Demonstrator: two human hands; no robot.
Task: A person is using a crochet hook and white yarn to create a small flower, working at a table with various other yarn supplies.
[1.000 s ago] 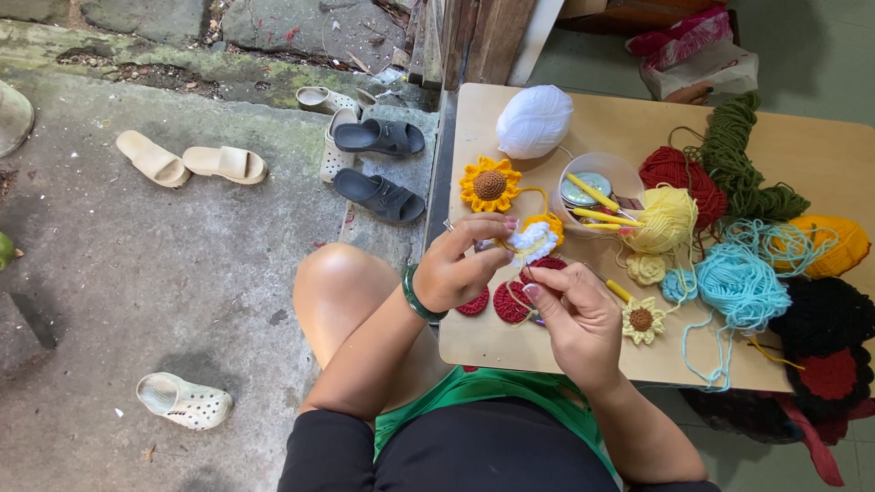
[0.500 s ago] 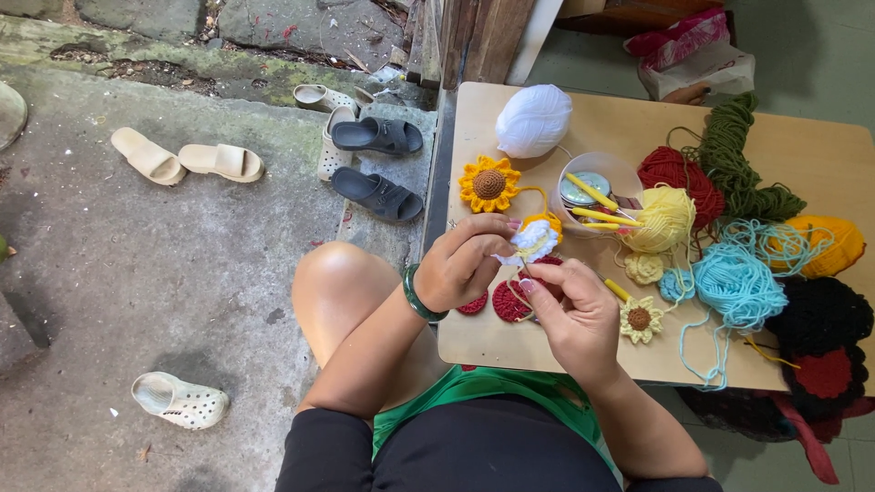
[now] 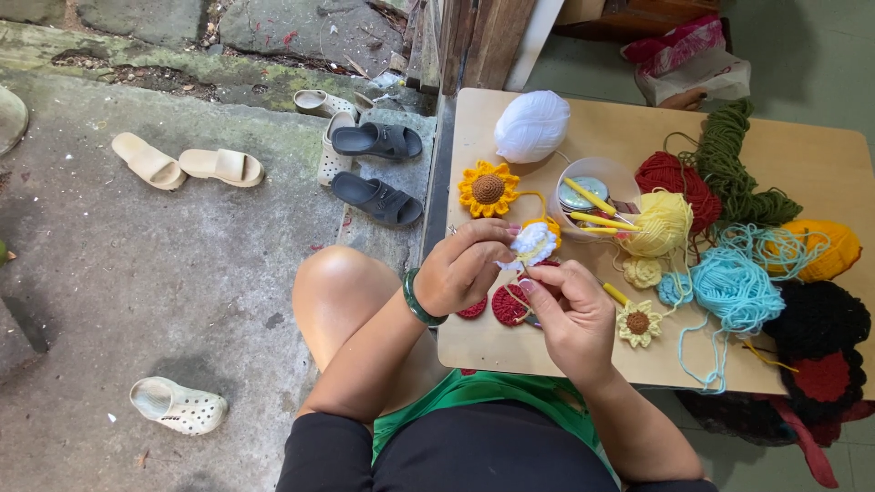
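On the bench (image 3: pixel 510 342) I count one white yarn ball (image 3: pixel 531 126), one yellow ball (image 3: pixel 663 222), one light blue ball (image 3: pixel 735 288) and one dark red ball (image 3: pixel 673 179). I see two finished crochet sunflowers: a big one (image 3: pixel 488 189) and a small one (image 3: pixel 637 322). There are two red crochet discs (image 3: pixel 507 306). On the floor I count two beige slippers (image 3: pixel 187 166), two dark sandals (image 3: pixel 375 169) and one white clog (image 3: pixel 178 405).

Your light wooden table (image 3: pixel 802 155) fills the right half of the frame. On it, at the upper left, lies a white yarn ball (image 3: pixel 531 126), with a crocheted sunflower (image 3: pixel 488 189) just below. Toward the centre sit a yellow yarn ball (image 3: pixel 663 223) and red yarn (image 3: pixel 676 178); green yarn (image 3: pixel 734 164) trails upper right, blue yarn (image 3: pixel 734 287) lower right. A small daisy (image 3: pixel 637 322) lies near the front edge.
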